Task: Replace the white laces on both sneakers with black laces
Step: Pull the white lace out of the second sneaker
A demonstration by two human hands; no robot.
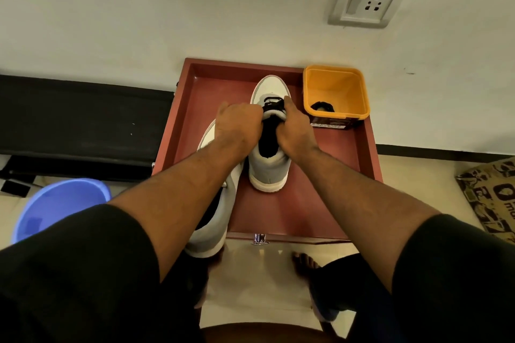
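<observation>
So the person's standing over a red table [278,211] against the wall, both hands busy on the right sneaker [269,172]. That shoe sits upright mid-table, toe toward the wall, and you can see black lace [271,104] threaded across the lower eyelets near the toe. Left hand [239,125] is curled tight at the tongue area, right hand [295,128] likewise on the other side; both look like they're pinching lace ends, though the actual ends are hidden under the fingers.

Other sneaker [214,203] is just beside it on the left, heel hanging off the near edge, mostly blocked by the forearm, so I can't tell what laces it has, if any.

Yellow tub [359,92] at the back right corner has a dark bundle [322,106] in it, probably the second black lace.

My guess: roughly halfway at best. White laces aren't visible anywhere. First shoe still needs its upper eyelets done, then the whole second one.
</observation>
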